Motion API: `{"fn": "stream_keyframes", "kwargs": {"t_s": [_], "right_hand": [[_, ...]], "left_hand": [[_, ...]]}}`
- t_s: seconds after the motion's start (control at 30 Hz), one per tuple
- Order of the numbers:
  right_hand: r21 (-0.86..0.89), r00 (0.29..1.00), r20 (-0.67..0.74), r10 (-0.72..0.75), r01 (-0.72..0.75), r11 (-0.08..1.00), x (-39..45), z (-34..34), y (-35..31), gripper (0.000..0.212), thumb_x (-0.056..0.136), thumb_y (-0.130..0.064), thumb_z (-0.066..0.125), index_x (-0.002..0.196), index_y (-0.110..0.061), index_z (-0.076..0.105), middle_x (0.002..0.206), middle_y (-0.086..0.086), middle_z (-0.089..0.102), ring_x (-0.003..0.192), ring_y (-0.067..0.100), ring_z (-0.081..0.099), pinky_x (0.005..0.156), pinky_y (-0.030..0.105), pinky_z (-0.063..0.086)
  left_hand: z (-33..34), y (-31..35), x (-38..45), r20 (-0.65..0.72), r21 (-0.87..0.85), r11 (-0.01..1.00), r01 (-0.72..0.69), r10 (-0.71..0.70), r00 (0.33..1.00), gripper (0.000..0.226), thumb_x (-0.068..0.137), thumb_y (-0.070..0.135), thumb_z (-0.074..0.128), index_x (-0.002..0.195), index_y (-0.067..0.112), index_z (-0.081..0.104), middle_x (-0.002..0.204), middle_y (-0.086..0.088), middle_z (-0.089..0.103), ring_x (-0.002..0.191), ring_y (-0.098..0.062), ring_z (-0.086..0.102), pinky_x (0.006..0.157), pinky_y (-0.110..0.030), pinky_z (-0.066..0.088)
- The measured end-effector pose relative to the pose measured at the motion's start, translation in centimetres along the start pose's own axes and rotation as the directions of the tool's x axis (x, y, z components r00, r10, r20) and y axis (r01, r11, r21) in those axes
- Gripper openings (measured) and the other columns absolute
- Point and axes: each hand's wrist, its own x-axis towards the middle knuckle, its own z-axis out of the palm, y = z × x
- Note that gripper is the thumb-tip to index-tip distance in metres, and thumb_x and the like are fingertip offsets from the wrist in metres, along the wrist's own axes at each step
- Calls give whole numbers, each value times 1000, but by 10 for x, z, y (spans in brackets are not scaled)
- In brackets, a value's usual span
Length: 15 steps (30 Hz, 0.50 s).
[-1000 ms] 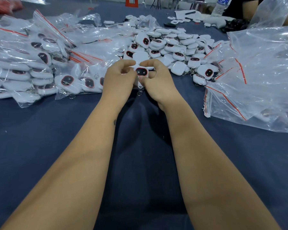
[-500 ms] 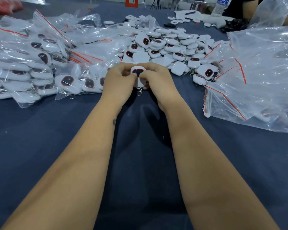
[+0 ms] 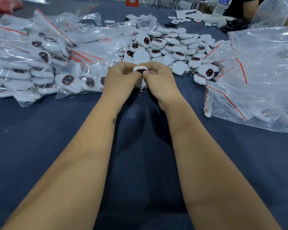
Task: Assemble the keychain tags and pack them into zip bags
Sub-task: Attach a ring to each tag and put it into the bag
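Observation:
A white keychain tag (image 3: 140,69) with a dark oval face ringed in red is held between both hands over the dark blue table (image 3: 140,163). My left hand (image 3: 120,80) grips its left side and my right hand (image 3: 158,80) grips its right, both thumbs pressing on the dark face. Its metal ring (image 3: 140,92) hangs below the hands. A heap of loose white tags (image 3: 170,47) lies just behind the hands. Filled zip bags (image 3: 45,63) with red seal strips are stacked at the left.
A pile of clear zip bags (image 3: 259,72) covers the right side. A water bottle (image 3: 221,4) and a person's arm (image 3: 249,9) are at the far right. An orange-red object (image 3: 132,1) stands at the far edge.
Both hands have drawn closer together around the tag. The thumbs, apart a second ago, now press together on its dark face.

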Motion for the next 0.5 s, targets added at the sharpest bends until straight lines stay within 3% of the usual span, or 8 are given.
{"fn": "stream_keyframes", "kwargs": {"t_s": [0.07,0.2,0.5], "right_hand": [[-10,1000,1,-3,3,1000,0,0,0,26,95,4,46,107,-6,66,98,10,72,87,15,68,84,27,55],[-15,1000,18,-12,12,1000,0,1,0,25,93,5,48,103,-10,67,98,9,72,88,14,67,81,24,54],[-68,999,30,-27,29,997,1,2,1,25,92,2,50,106,-10,68,100,9,73,93,16,68,83,24,54]], "left_hand": [[0,0,0,-7,18,1000,-4,4,1000,17,87,10,62,99,21,67,95,-1,71,97,-20,69,92,-40,56],[0,-1,1,-27,81,997,-14,16,999,20,92,8,59,109,15,66,104,-7,70,100,-21,68,94,-42,54],[0,1,0,-48,123,992,-5,11,999,18,93,7,58,107,16,64,101,-6,70,97,-23,69,91,-42,55]]}}
